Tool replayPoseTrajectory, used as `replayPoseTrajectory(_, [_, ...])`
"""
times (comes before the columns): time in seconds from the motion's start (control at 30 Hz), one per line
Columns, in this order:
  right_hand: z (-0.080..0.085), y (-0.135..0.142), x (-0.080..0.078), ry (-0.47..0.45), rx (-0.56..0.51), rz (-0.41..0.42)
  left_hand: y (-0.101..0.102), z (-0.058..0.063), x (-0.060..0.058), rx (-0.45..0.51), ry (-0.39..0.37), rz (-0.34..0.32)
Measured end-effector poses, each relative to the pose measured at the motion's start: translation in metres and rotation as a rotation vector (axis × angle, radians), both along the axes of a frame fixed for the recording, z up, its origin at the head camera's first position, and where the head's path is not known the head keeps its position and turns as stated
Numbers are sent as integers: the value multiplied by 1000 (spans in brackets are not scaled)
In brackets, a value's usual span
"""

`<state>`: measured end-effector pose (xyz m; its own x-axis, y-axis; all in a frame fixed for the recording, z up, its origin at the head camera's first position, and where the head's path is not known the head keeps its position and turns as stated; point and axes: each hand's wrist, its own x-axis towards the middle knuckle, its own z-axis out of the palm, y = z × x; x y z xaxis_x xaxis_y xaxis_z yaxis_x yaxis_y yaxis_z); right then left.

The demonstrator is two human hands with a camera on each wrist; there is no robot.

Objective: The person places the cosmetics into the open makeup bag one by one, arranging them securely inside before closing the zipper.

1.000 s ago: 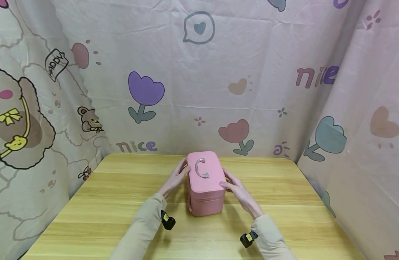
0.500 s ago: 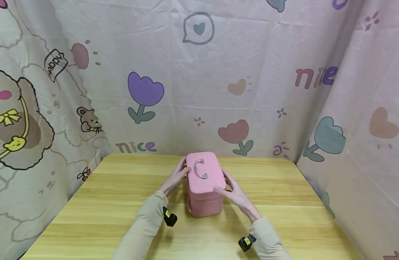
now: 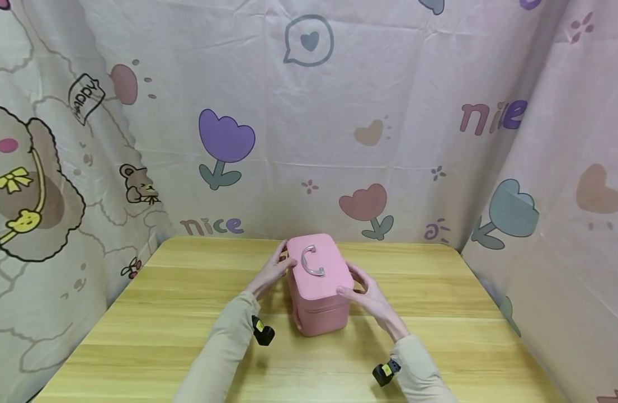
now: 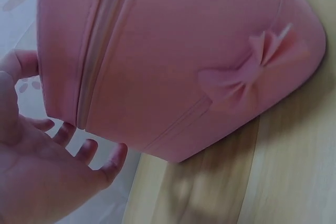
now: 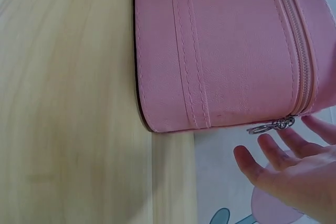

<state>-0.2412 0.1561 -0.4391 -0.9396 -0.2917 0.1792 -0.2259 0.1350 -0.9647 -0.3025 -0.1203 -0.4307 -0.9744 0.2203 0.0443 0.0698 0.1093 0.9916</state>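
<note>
A pink zip-up cosmetic case (image 3: 334, 274) stands upright on the wooden table, with a silver curved handle (image 3: 309, 264) on its lid. My left hand (image 3: 273, 271) holds its far left corner, thumb at the lid's edge and fingers curled around the back. At the near right, my right hand (image 3: 371, 296) grips the case with the thumb on the lid's corner and the fingers along the right side. A pink bow (image 4: 254, 69) decorates one side in the left wrist view. Metal zipper pulls (image 5: 275, 125) hang near my right fingers in the right wrist view. The zipper (image 5: 296, 40) looks closed.
The wooden table (image 3: 188, 319) extends on both sides of the case. Printed cloth curtains (image 3: 298, 112) surround it at the back, left and right. A small black camera (image 3: 262, 331) sits on the left wrist and another black camera (image 3: 386, 371) on the right.
The case has turned slightly, its near end shifting a little to the right. My right thumb has slid along the lid's near right corner. My left hand stays at the far left corner.
</note>
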Motion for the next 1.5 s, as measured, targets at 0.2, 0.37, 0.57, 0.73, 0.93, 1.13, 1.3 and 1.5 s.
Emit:
replayPoseTrajectory(0.2, [0,6,0,2,-3,-70,-2,2,4,-40,28,36])
replayPoseTrajectory(0.37, [3,6,3,2,17,-205,-4,2,10,-62,73,54])
replayPoseTrajectory(0.57, [7,2,11,1,-1,-338,-7,2,17,-115,107,90])
replayPoseTrajectory(0.73, [4,0,13,45,1,-433,-9,1,25,-118,89,128])
replayPoseTrajectory(0.93, [3,0,14,58,-58,-495,-11,-1,32,-100,103,163])
replayPoseTrajectory(1.13, [4,-1,16,66,-105,-509,-12,-3,38,-84,132,196])
replayPoseTrajectory(1.3, [5,0,17,85,-88,-522,-14,-2,43,-88,160,231])
replayPoseTrajectory(1.5, [6,3,18,79,-35,-520,-15,-1,46,-80,181,247])
